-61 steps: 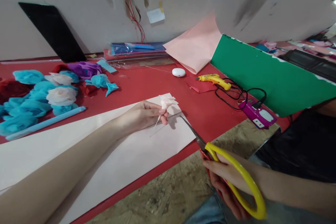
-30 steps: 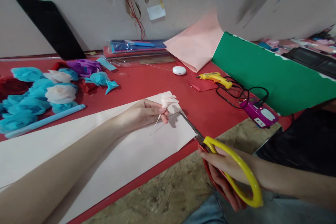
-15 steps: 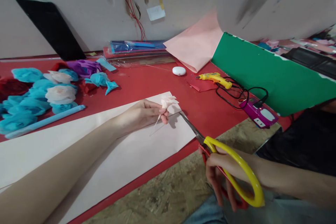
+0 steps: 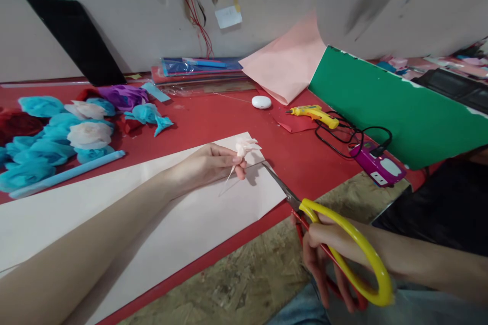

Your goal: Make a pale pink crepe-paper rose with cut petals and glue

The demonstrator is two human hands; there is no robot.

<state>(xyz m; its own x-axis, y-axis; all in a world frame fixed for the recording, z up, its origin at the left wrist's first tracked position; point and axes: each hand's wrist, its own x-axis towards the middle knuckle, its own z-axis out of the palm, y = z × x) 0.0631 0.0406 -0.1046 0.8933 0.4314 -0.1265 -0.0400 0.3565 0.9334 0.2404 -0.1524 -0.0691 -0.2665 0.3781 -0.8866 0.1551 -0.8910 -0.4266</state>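
My left hand point(image 4: 208, 165) pinches a small pale pink paper flower point(image 4: 244, 149) by its twisted stem, held just above a large pale pink paper sheet point(image 4: 179, 218) on the red table point(image 4: 213, 122). My right hand point(image 4: 330, 254) grips yellow-and-red-handled scissors point(image 4: 343, 251) at the table's near edge. Their blades point(image 4: 280, 185) point up-left toward the flower and lie over the sheet's right corner, a short way from the stem.
Blue, white, purple and red paper flowers point(image 4: 57, 137) pile at the left with a blue paper roll point(image 4: 64, 175). A yellow glue gun point(image 4: 314, 114), black cords, a purple device point(image 4: 377, 165), a white oval case point(image 4: 261, 102), a green board point(image 4: 396, 111) and pink paper point(image 4: 284, 68) fill the right.
My right hand has shifted its grip on the scissors and moved slightly right and down; its fingers now curl lower through the handles. The left hand and flower have stayed still.
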